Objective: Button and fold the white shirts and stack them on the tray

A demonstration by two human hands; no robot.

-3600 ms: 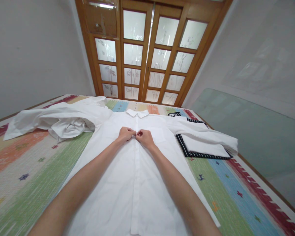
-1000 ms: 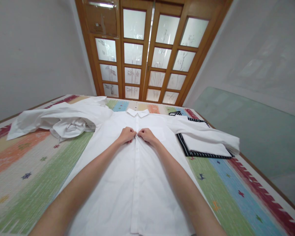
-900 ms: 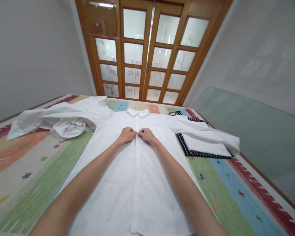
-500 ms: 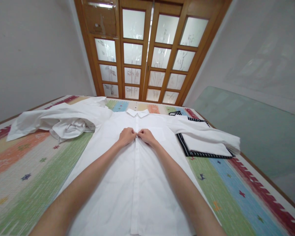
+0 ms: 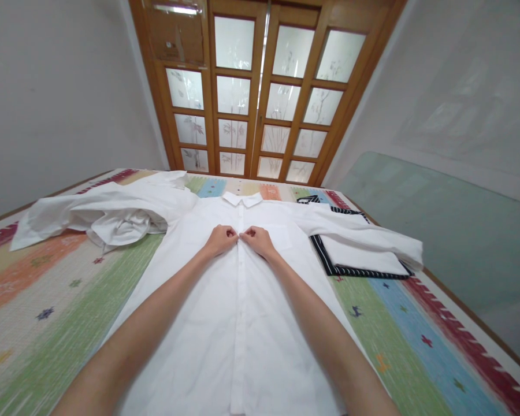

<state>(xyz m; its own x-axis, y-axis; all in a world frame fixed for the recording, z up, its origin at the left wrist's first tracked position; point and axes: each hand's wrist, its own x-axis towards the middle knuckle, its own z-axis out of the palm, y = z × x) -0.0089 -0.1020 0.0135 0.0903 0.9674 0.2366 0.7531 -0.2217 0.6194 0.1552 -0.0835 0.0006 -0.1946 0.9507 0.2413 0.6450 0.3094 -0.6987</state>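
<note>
A white collared shirt (image 5: 195, 346) lies spread front up in front of me, its collar at the far end and its sleeves out to both sides. At the front placket, below the collar, my left hand (image 5: 223, 238) pinches the shirt's edge from the left. My right hand (image 5: 256, 239) pinches it from the right, fingertips close to those of the left. The button or buttonhole between the fingers is too small to make out. The left sleeve in view (image 5: 99, 211) is bunched and crumpled.
A striped, multicoloured cloth (image 5: 47, 346) covers the table. Under the right sleeve lie folded black-and-white striped and white clothes (image 5: 364, 260). Wooden doors with glass panes (image 5: 255, 115) stand at the back. A pale green glass panel (image 5: 442, 225) leans along the right wall.
My fingertips have shifted slightly at the placket, and the left hand's curl is a bit more open. The shirt stays in place.
</note>
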